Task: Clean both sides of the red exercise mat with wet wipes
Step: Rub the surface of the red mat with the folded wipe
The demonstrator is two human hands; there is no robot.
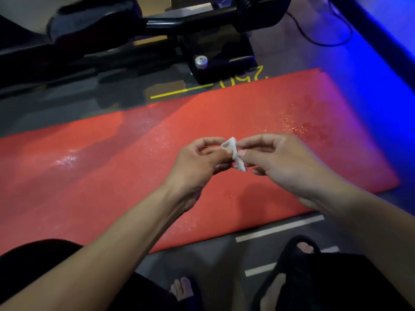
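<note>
Red mat (134, 176) foam-like, grainy, wet sheen; wipe (233, 153) thin, crumpled.

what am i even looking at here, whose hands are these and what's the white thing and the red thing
This is one picture from a camera worn on a person's head, looking down at their own arms. No robot is involved. The left hand and right hand both pinch a small crumpled white wet wipe between their fingertips, held in the air above a red exercise mat lying flat on a dark floor. Shiny patches on the mat look damp. Behind the mat stands black gym equipment. At the bottom you see the person's feet in black sandals.
</note>
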